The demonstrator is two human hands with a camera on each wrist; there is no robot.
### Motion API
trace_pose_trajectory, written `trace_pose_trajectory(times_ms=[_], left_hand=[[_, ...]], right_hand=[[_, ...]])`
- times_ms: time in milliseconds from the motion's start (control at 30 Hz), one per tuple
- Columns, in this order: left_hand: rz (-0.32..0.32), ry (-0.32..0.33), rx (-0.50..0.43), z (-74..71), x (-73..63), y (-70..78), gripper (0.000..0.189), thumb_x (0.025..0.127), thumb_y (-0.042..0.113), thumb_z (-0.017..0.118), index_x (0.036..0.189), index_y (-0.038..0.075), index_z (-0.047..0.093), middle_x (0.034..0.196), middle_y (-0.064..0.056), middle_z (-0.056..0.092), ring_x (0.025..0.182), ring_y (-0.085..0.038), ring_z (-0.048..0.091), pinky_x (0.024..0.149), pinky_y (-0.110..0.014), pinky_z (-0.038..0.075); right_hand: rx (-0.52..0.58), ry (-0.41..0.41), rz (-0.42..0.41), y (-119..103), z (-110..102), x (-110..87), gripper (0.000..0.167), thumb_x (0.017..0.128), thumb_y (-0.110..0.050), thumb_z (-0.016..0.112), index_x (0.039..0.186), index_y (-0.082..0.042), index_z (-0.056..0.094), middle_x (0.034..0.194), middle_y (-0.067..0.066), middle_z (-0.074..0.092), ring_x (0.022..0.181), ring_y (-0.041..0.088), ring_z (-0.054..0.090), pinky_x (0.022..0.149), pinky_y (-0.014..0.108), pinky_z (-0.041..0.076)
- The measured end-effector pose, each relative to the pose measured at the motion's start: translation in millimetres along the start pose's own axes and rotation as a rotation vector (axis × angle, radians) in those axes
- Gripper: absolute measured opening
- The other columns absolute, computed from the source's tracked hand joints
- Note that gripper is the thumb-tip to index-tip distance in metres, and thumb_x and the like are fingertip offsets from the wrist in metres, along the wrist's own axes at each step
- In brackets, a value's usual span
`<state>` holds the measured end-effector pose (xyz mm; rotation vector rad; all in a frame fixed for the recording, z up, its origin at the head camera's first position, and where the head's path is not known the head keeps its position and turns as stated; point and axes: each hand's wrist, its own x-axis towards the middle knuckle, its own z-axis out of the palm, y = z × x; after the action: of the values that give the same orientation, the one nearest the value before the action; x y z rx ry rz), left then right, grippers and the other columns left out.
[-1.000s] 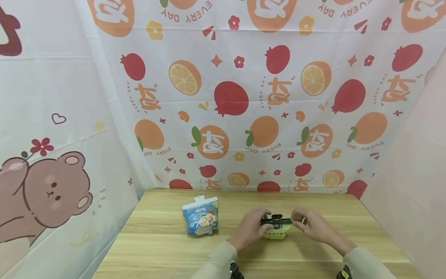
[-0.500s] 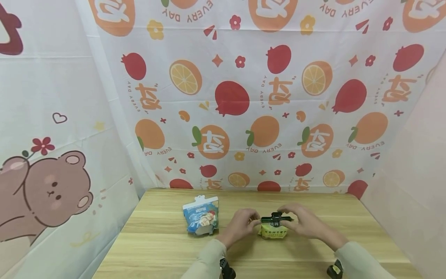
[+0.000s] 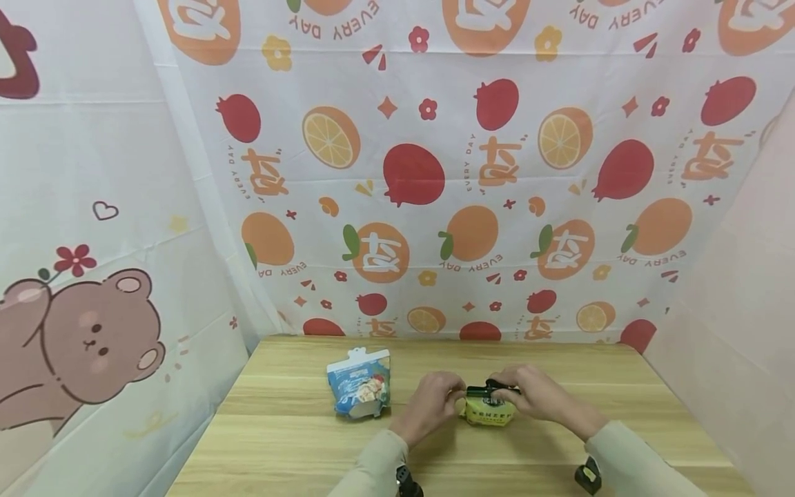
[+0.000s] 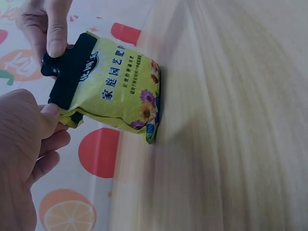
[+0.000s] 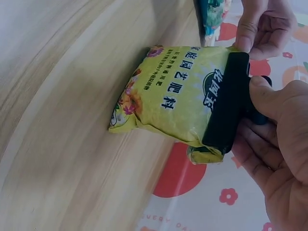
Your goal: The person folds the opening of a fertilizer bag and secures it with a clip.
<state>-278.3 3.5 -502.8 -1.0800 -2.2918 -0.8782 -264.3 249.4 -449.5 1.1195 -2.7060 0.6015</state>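
A yellow bag of garden fertilizer, printed with flowers and Chinese characters, stands upright on the table. Across its top edge lies a long black bag clip. My right hand pinches the clip's handle between thumb and fingers. With thumb and fingertips, my left hand pinches the bag's top corner at the clip's other end, as the left wrist view shows of the bag. A little folded bag edge sticks out past the clip there.
To the left on the wooden table stands a blue food bag with a white clip along its top. A fruit-print curtain hangs behind the table's far edge. Another printed cloth hangs at the left.
My right hand has moved from the clip's right end to its middle handle. The left hand has shifted slightly left to the bag's corner. The blue bag stays where it was.
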Motion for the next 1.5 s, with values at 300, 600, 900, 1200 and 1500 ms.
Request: trace_pose_trajectory(times_ms=[300,600,900,1200,1500], left_hand=[[-0.027,0.071,0.009,4.9,-2.9,-0.7,0.013,0.088,-0.002,0.072,0.083,0.009,0.072,0.079,0.0,0.075,0.073,-0.007,0.067,0.07,-0.02,0.055],[-0.136,0.003,-0.116,5.8,-5.4,-2.8,0.009,0.097,0.004,0.062,0.093,0.011,0.066,0.088,0.0,0.071,0.081,-0.005,0.063,0.073,-0.019,0.052],[-0.245,-0.077,-0.209,12.6,-6.3,-4.2,0.01,0.104,0.009,0.052,0.101,0.011,0.061,0.097,-0.002,0.071,0.095,-0.009,0.07,0.081,-0.021,0.057],[-0.259,-0.078,-0.295,20.0,-7.0,-5.6,0.011,0.107,0.009,0.047,0.104,0.007,0.057,0.095,-0.008,0.068,0.09,-0.017,0.071,0.076,-0.019,0.056],[-0.339,-0.083,-0.356,21.6,-8.5,-6.3,0.014,0.108,0.01,0.043,0.115,0.008,0.054,0.106,-0.011,0.067,0.092,-0.021,0.07,0.075,-0.02,0.054]], right_hand=[[-0.041,-0.008,-0.038,-2.5,0.5,5.5,0.033,0.094,-0.016,0.071,0.117,0.008,0.071,0.109,0.024,0.075,0.064,-0.008,0.06,0.055,0.009,0.046],[-0.093,-0.075,-0.007,3.9,-4.9,8.9,0.038,0.094,-0.022,0.073,0.122,0.004,0.07,0.115,0.02,0.075,0.086,0.016,0.076,0.071,0.024,0.06],[-0.057,-0.165,0.2,23.0,-7.5,-4.3,0.04,0.093,-0.031,0.074,0.119,-0.001,0.07,0.113,0.015,0.076,0.092,0.021,0.073,0.079,0.037,0.061],[0.143,-0.177,0.22,40.6,0.2,-13.3,0.016,0.097,-0.024,0.068,0.109,-0.013,0.073,0.104,0.002,0.075,0.085,0.007,0.07,0.075,0.028,0.057],[0.234,-0.123,0.315,51.3,9.7,-15.4,0.022,0.097,-0.028,0.067,0.113,-0.012,0.072,0.111,0.007,0.074,0.091,0.009,0.067,0.079,0.03,0.054]])
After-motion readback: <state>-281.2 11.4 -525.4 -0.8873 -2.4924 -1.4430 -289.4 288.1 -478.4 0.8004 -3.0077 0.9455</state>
